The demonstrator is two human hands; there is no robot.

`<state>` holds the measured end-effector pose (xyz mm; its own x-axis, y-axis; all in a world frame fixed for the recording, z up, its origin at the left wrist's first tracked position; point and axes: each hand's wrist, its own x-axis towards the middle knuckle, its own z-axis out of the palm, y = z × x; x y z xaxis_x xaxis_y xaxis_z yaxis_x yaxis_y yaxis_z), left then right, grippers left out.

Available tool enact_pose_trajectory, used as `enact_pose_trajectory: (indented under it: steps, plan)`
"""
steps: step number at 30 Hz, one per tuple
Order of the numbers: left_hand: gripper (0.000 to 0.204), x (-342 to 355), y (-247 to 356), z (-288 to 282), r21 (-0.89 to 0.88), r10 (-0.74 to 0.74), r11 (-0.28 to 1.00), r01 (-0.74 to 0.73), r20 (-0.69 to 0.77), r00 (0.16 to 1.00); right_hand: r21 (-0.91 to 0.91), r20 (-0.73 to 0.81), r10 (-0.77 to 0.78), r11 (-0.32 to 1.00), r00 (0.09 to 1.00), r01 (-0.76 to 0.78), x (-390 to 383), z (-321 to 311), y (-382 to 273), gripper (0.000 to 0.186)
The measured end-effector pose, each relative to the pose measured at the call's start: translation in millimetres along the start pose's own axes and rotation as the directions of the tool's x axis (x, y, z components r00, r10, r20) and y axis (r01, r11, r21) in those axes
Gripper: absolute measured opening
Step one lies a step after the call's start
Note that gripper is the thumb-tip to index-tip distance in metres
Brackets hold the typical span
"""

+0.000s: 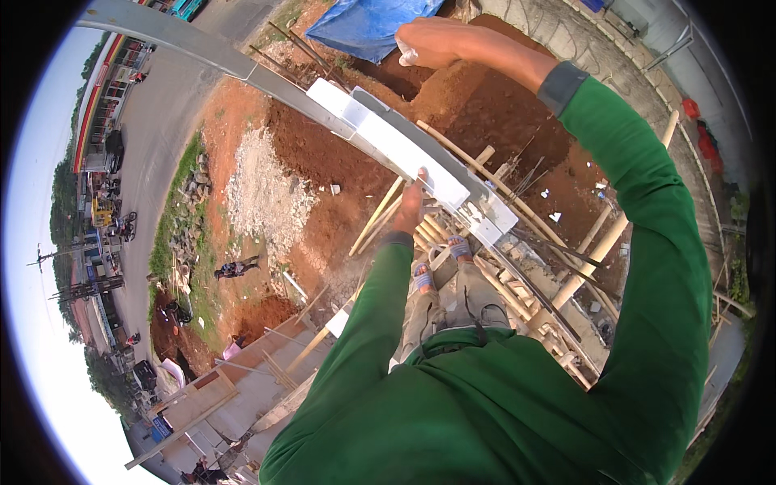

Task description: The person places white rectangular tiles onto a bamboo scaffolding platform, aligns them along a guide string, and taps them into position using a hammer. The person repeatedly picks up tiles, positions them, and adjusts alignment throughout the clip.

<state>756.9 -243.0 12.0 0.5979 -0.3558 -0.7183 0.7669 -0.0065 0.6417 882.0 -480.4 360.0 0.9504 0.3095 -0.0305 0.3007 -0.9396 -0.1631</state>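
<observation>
A long white slab (396, 153) lies along a narrow raised ledge ahead of me, with a grey face (453, 166) on its right side. My left hand (411, 208) is at the slab's near left edge. Its thumb lies on the white top, and the other fingers are mostly hidden at the side. High on the right, my right hand (436, 42) is raised beyond the slab with its fingers curled. Something small and whitish (406, 54) shows at those fingers, too unclear to name. White broken pieces (493, 217) sit at the slab's near end.
My sandalled feet (440, 263) stand high on bamboo poles (566, 291). A grey metal beam (283, 90) runs up to the far left. Below are dug red soil (509, 105), a blue tarp (364, 28), a gravel heap (263, 190) and a road (162, 153) with vehicles.
</observation>
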Motion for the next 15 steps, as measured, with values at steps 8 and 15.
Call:
enact_pose_trajectory:
  steps: [8, 15]
  plan:
    - [0.114, 13, -11, -24, 0.168, 0.348, 0.93, -0.326, -0.126, 0.929, 0.696, -0.035, 0.169, 0.712, 0.985, -0.097, -265, -140, -187, 0.02]
    - [0.126, 46, 27, -30, 0.127, 0.29, 0.957, -0.261, -0.343, 0.894, 0.775, 0.483, 0.217, 0.344, 0.848, -0.53, -329, 52, -279, 0.031]
